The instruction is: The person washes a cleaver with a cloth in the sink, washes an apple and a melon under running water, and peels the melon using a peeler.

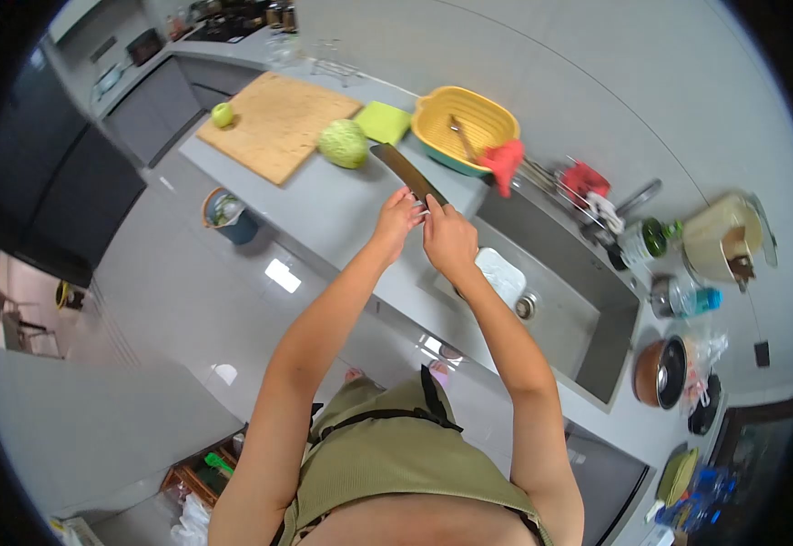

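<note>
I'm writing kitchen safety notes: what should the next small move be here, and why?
Probably ease the left hand away from the dark-bladed metal knife: that hand is very close to the blade, while the right hand appears to grip the handle end. The round, pale-green cabbage sits beside the pale wooden cutting board, ready to steady.

**One head-worn view, forward and down**

The wide, round-edged view looks from above along the wearer's arms (pixel 319 341) to the hands (pixel 451 238), near its middle; the worktop (pixel 342 211) slants across, the floor (pixel 164 246) lower at left.
</note>
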Motion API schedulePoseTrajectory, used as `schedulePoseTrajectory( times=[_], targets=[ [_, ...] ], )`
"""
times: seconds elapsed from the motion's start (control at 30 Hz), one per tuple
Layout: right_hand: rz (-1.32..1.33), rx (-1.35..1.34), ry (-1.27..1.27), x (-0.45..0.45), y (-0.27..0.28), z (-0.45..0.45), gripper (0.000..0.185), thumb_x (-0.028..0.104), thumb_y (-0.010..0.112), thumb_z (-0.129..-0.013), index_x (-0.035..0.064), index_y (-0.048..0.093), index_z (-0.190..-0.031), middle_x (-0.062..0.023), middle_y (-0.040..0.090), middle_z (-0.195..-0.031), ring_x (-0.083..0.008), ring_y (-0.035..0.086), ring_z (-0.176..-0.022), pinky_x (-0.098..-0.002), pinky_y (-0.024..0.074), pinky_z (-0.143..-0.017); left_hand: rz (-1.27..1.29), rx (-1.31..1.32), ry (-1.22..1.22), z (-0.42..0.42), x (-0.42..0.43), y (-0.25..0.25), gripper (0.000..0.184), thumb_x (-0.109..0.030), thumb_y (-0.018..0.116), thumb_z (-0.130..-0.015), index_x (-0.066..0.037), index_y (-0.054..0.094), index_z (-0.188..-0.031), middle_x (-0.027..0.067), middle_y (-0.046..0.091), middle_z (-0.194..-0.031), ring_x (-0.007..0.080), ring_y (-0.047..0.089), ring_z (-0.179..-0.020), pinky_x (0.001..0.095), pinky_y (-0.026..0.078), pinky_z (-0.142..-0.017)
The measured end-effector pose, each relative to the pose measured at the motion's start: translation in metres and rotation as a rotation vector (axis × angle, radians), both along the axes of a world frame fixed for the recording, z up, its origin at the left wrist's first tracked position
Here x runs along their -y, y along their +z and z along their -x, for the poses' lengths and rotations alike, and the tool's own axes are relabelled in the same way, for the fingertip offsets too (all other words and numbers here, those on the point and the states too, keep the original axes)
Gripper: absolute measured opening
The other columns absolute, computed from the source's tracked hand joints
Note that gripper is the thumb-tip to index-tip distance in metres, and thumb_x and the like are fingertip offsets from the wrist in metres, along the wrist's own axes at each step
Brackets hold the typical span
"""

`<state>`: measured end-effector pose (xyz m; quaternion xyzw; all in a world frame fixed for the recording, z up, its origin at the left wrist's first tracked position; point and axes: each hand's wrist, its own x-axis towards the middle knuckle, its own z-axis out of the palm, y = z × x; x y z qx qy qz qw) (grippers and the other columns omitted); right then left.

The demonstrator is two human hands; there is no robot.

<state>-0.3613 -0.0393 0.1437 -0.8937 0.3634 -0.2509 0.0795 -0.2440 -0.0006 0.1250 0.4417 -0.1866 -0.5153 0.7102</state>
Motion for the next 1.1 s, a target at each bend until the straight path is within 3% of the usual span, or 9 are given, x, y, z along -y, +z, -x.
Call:
schedulePoseTrajectory(
  times=[0.07, 0.23, 0.57, 0.8, 0.9, 1.0, 1.1],
  targets=[
    [0.096, 0.004, 0.060, -0.008, -0.002, -0.048, 0.041, 0.015, 0.058, -0.080, 0.0045, 0.055, -0.120, -0.0138, 0.058, -0.082, -0.0292, 0.060, -0.071, -0.0412, 0.0490, -0.063, -0.023, 0.008, 0.066, -0.044, -0.019, 0.007, 0.044, -0.018, 0.034, -0.099, 0.001, 0.028, -0.138, 0.0177, 0.042, -0.133, 0.0267, 0.049, -0.117, 0.0387, 0.042, -0.098],
    [0.223, -0.036, 0.194, -0.006, -0.001, -0.161, 0.045, 0.010, 0.060, -0.075, 0.0069, 0.056, -0.120, -0.0121, 0.058, -0.084, -0.0279, 0.060, -0.076, -0.0397, 0.0484, -0.066, 0.047, 0.019, 0.158, -0.143, -0.048, 0.016, 0.050, -0.016, 0.036, -0.099, 0.002, 0.018, -0.142, 0.0229, 0.032, -0.141, 0.0301, 0.044, -0.122, 0.0394, 0.041, -0.100],
    [0.282, -0.163, 0.274, 0.046, -0.005, -0.367, 0.054, 0.015, 0.065, -0.070, 0.0055, 0.055, -0.122, -0.0099, 0.058, -0.089, -0.0246, 0.058, -0.087, -0.0345, 0.0455, -0.071, -0.015, -0.053, 0.296, -0.339, 0.006, -0.005, 0.050, -0.014, 0.042, -0.097, 0.001, 0.024, -0.140, 0.0182, 0.043, -0.133, 0.0256, 0.050, -0.115, 0.0380, 0.043, -0.094],
    [0.228, -0.215, 0.169, 0.096, -0.037, -0.463, 0.054, 0.011, 0.064, -0.070, 0.0087, 0.055, -0.124, -0.0091, 0.057, -0.091, -0.0235, 0.057, -0.091, -0.0345, 0.0451, -0.075, -0.087, -0.015, 0.219, -0.431, 0.059, -0.026, 0.049, -0.015, 0.041, -0.097, 0.001, 0.025, -0.140, 0.0172, 0.045, -0.132, 0.0252, 0.050, -0.115, 0.0382, 0.044, -0.093],
    [0.216, -0.283, 0.107, 0.112, -0.057, -0.484, 0.049, 0.016, 0.059, -0.077, 0.0068, 0.053, -0.125, -0.0081, 0.057, -0.091, -0.0224, 0.057, -0.091, -0.0345, 0.0438, -0.075, -0.127, 0.001, 0.141, -0.463, 0.076, -0.047, 0.049, -0.016, 0.042, -0.097, 0.001, 0.026, -0.140, 0.0167, 0.045, -0.133, 0.0247, 0.049, -0.117, 0.0380, 0.044, -0.093],
    [0.136, -0.307, 0.033, 0.121, -0.074, -0.503, 0.056, 0.010, 0.062, -0.072, 0.0091, 0.052, -0.127, -0.0091, 0.057, -0.094, -0.0236, 0.057, -0.094, -0.0351, 0.0444, -0.076, -0.193, 0.034, 0.036, -0.492, 0.087, -0.064, 0.048, -0.016, 0.042, -0.097, 0.001, 0.027, -0.140, 0.0154, 0.044, -0.134, 0.0244, 0.049, -0.117, 0.0372, 0.044, -0.094],
    [0.108, -0.403, -0.048, 0.120, -0.084, -0.516, 0.054, 0.010, 0.059, -0.074, 0.0092, 0.051, -0.128, -0.0092, 0.057, -0.095, -0.0236, 0.057, -0.094, -0.0347, 0.0440, -0.078, -0.219, 0.057, -0.017, -0.519, 0.087, -0.073, 0.047, -0.016, 0.043, -0.097, 0.000, 0.030, -0.139, 0.0139, 0.046, -0.133, 0.0232, 0.051, -0.114, 0.0355, 0.044, -0.093]
  ],
)
